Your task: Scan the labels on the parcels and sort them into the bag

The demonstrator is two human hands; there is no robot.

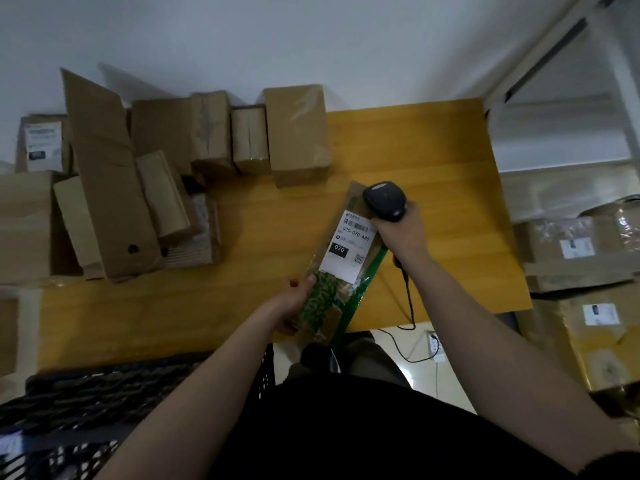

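Note:
A long flat parcel (341, 271) with a green leaf print and a white shipping label (349, 247) lies tilted over the front edge of the yellow table (433, 161). My left hand (294, 299) grips its near end. My right hand (403, 233) holds a black barcode scanner (384, 199), whose head sits just above the label's top corner. The scanner's cable (410, 299) hangs down past the table edge. A dark woven bag (104, 393) lies at the lower left, below the table's front edge.
Several brown cardboard boxes (298, 133) crowd the table's back and left side, one with a label (43, 145). More taped parcels (581, 251) are stacked at the right under a white metal shelf frame (554, 57). A power strip (434, 344) lies on the floor.

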